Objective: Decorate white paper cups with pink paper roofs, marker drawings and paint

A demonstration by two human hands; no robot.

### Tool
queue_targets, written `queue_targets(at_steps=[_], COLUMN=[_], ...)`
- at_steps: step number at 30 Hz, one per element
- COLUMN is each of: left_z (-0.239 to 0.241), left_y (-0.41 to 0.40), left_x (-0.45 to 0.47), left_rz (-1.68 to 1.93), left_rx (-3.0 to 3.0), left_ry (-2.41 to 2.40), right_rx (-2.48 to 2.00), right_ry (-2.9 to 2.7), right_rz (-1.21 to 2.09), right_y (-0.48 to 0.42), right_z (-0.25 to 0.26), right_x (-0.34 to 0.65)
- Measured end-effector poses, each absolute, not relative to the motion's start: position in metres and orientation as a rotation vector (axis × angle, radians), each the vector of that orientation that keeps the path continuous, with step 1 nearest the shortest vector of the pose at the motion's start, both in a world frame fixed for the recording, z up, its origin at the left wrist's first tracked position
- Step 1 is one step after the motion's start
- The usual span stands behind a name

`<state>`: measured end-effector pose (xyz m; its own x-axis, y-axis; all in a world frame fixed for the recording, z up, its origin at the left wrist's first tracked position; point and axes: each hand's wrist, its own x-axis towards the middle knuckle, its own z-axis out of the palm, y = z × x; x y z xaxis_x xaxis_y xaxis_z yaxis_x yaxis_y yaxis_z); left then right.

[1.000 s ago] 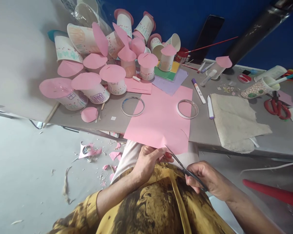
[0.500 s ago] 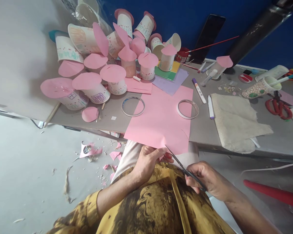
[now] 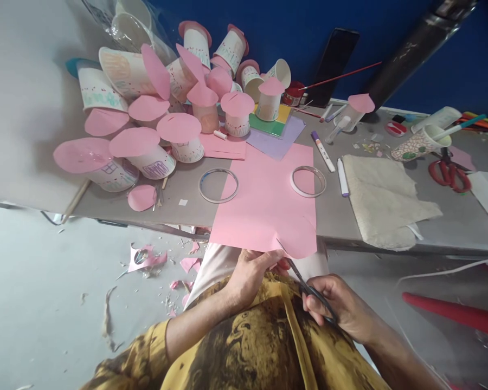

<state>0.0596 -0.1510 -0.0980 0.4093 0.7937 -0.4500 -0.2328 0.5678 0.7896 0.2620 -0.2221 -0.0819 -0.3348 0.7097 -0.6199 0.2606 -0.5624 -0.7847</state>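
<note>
I see the left hand (image 3: 250, 275) pinching paper (image 3: 264, 214) at its six o'clock, right hand (image 3: 345, 304) curled round scissors (image 3: 297, 272), likely mid-cut, next needing steadiness.

Left hand (image 3: 247, 277): we grip the pink sheet (image 3: 268, 216) at its near edge;
Right hand (image 3: 335, 303): we hold dark scissors (image 3: 303, 281), blades at that edge;
Rings (image 3: 297, 189): 2, each partly on the sheet, partly on the table (image 3: 331, 214);
Cups (image 3: 158, 166): many wear pink tops (image 3: 179, 127);
Cloth (image 3: 384, 203): beside 2 markers (image 3: 323, 152).
</note>
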Motion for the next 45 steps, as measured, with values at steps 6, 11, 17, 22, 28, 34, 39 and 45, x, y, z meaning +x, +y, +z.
queue_targets(at_steps=[6,11,17,22,28,34,39,45], left_z=[-0.099,-0.101,-0.101,-0.102,-0.099,-0.098,-0.1,-0.104], left_y=[-0.15,-0.15,-0.151,-0.151,-0.15,-0.15,-0.151,-0.153], left_x=[0.063,0.065,0.065,0.065,0.065,0.065,0.063,0.063], left_rz=[0.752,0.781,0.745,0.765,0.766,0.741,0.713,0.732], left_rx=[0.581,0.562,0.613,0.584,0.554,0.6,0.638,0.598], left_ry=[0.877,0.886,0.891,0.891,0.979,1.021,1.053,1.038], right_rx=[-1.582,-1.592,-1.609,-1.622,-1.585,-1.568,-1.575,-1.571], right_ry=[-1.247,-1.173,-1.173,-1.194,-1.151,-1.13,-1.167,-1.12], right_rz=[1.918,1.91,1.896,1.874,1.917,1.929,1.905,1.893], right_y=[-0.227,-0.23,-0.234,-0.235,-0.235,-0.234,-0.231,-0.232], right_z=[-0.08,-0.08,-0.08,-0.081,-0.083,-0.085,-0.082,-0.082], right_x=[0.263,0.259,0.256,0.257,0.257,0.258,0.256,0.251])
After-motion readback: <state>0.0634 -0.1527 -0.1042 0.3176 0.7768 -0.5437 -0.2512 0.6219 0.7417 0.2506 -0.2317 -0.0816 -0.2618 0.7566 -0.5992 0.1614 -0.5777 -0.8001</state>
